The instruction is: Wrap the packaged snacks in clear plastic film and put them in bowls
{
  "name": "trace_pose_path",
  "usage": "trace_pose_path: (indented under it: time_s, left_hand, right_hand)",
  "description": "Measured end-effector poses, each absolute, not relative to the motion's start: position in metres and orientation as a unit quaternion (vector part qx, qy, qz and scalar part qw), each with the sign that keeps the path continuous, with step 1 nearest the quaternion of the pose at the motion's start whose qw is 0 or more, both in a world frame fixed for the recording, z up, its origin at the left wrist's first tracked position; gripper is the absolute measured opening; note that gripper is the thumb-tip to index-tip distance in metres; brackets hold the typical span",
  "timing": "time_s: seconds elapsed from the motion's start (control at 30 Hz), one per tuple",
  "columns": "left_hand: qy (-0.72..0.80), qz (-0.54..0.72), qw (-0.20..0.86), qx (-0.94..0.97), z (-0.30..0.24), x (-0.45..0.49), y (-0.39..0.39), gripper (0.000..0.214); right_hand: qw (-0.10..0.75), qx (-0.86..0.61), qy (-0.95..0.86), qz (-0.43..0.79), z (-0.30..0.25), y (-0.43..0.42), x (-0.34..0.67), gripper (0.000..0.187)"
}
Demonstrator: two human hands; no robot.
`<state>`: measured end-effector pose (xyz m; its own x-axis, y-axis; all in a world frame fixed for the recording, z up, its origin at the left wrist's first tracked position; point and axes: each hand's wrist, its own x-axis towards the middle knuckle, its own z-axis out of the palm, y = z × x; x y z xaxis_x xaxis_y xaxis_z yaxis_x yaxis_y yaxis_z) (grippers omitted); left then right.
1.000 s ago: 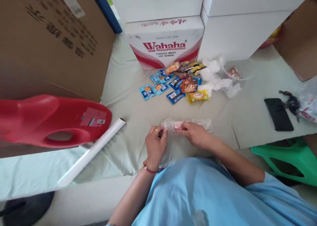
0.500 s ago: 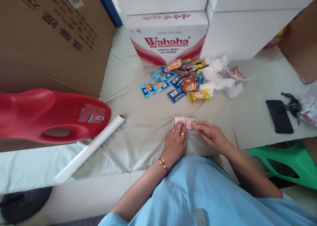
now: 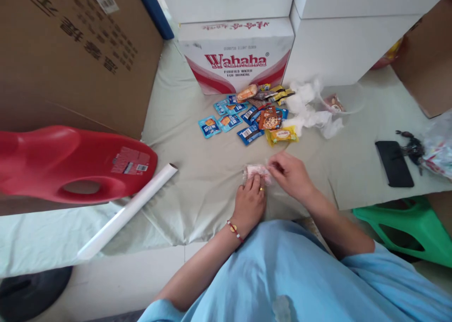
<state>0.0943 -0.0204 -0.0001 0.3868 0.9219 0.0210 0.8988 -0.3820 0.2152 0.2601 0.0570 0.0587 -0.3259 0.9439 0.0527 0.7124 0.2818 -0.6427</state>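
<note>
A small pink packet in clear plastic wrap lies on the cloth-covered table in front of me. My left hand rests on it with stretched fingers pressing its near side. At the packet's right end, my right hand pinches the clear plastic wrap between thumb and fingers. Part of the packet is hidden under my left fingers. Farther back lies a loose pile of snack packets, among them a yellow packet, a blue packet and a brown cookie packet.
Behind the snacks stands a Wahaha carton. Crumpled white plastic and a clear bowl lie right of the pile. A red jug and a white roll are at left, a black phone at right.
My right hand has moved slightly left and away from me, drawing the plastic's right end over toward the packet. My left hand stays pressed on the packet.
</note>
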Motion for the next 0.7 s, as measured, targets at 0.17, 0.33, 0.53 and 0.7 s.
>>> trace_pose_path:
  time_s: [0.17,0.33,0.53,0.7]
  left_hand:
    - [0.532,0.167,0.158,0.815,-0.003,0.076,-0.023,0.037]
    - [0.545,0.301,0.229,0.748,0.001,0.028,-0.041,0.033]
    - [0.633,0.336,0.193,0.671,-0.006,0.003,-0.049,0.021]
    - [0.598,0.317,0.143,0.723,-0.015,0.009,-0.045,0.021]
  right_hand:
    - [0.061,-0.506,-0.824,0.247,0.049,0.074,0.202,0.023]
    - [0.091,-0.42,-0.879,0.205,0.035,0.053,0.219,0.038]
    - [0.15,-0.422,-0.87,0.204,0.009,0.037,0.235,0.047]
    - [0.291,-0.484,-0.799,0.207,0.026,0.065,0.269,0.039]
